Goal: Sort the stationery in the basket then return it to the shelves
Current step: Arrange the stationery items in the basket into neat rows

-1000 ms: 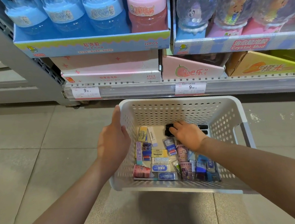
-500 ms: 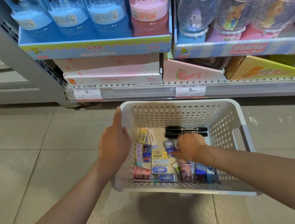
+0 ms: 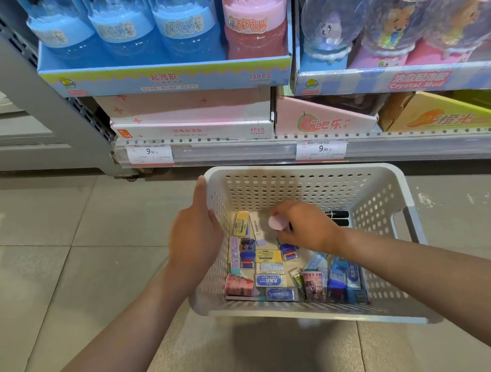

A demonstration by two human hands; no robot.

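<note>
A shop aisle: price tags (image 3: 150,153) line a shelf edge (image 3: 236,154) stocked with boxed toy bottles (image 3: 165,77) above a tiled floor (image 3: 53,259).

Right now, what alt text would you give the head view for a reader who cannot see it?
A person's right hand pinches a small pink item inside a white perforated basket of erasers and black markers, while the left hand grips the basket's left wall. Behind it stands a shop shelf with boxed slime toys.

The two black marker pens (image 3: 337,218) at the far end of the white perforated plastic basket (image 3: 296,179) are largely hidden behind the right hand (image 3: 306,228), whose small pink object (image 3: 276,222) is blurred beyond identification.
</note>
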